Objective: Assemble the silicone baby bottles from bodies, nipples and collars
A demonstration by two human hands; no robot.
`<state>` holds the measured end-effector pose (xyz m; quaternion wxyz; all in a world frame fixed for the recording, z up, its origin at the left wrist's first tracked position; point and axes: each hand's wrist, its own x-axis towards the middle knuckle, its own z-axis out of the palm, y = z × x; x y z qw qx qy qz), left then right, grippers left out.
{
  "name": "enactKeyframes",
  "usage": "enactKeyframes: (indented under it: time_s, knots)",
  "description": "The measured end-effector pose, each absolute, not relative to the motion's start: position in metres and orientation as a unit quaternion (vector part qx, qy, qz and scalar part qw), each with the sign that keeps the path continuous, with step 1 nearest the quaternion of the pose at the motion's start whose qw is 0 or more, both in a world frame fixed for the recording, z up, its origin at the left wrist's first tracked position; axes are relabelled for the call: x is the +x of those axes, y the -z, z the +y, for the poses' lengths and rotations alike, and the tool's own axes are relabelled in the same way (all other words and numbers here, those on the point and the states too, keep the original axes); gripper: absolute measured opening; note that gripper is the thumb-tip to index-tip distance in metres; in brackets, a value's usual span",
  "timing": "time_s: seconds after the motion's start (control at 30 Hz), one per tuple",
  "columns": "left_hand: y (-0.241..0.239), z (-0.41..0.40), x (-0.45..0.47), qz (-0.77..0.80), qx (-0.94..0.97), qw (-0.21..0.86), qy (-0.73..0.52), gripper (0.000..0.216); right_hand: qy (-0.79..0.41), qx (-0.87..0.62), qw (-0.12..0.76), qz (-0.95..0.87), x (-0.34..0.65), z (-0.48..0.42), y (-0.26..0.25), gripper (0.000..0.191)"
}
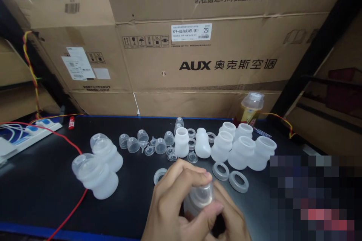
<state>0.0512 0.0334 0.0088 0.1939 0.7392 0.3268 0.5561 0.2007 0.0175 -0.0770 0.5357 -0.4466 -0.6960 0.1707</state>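
Close to the front of the table, my left hand [172, 203] is closed around a clear domed bottle cap [204, 195], its fingers over the top and its thumb on the near side. My right hand [233, 214] wraps the same piece from the right, partly hidden behind the left. Whatever lies under the cap is mostly covered by my fingers. A clear ring [160, 176] lies just beyond my left hand. Two more rings, a near one [238, 181] and a far one [220, 171], lie beyond my right hand.
Capped milky bottles [103, 180] stand at left, by a red cable [82, 199]. Small clear caps [133, 145] and teats are spread mid-table. Open bottles [241, 152] cluster at right, before an amber-filled container [251, 109]. Cardboard [226, 94] walls the back; a power strip [36, 137] lies left.
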Motion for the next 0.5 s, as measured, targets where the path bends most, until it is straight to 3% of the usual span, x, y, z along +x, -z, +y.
enactKeyframes:
  time_s: [0.2,0.3,0.43,0.5]
  knots:
    - [-0.007,0.045,0.042,0.271,0.681,0.423,-0.533,0.034,-0.154,-0.457,0.541,-0.689,0.197,0.018,0.082,0.029]
    - [-0.011,0.045,0.042,0.270,0.657,0.529,-0.465,0.033,-0.138,-0.465,0.544,-0.684,0.197,0.017,0.087,0.039]
    - [-0.022,0.034,0.060,0.323,0.668,0.500,-0.446,0.017,-0.096,-0.474,0.512,-0.710,0.198,0.013,0.085,0.026]
    - [-0.027,0.027,0.069,0.332,0.649,0.514,-0.452,0.025,-0.070,-0.483,0.495,-0.719,0.196,0.008,0.080,0.019]
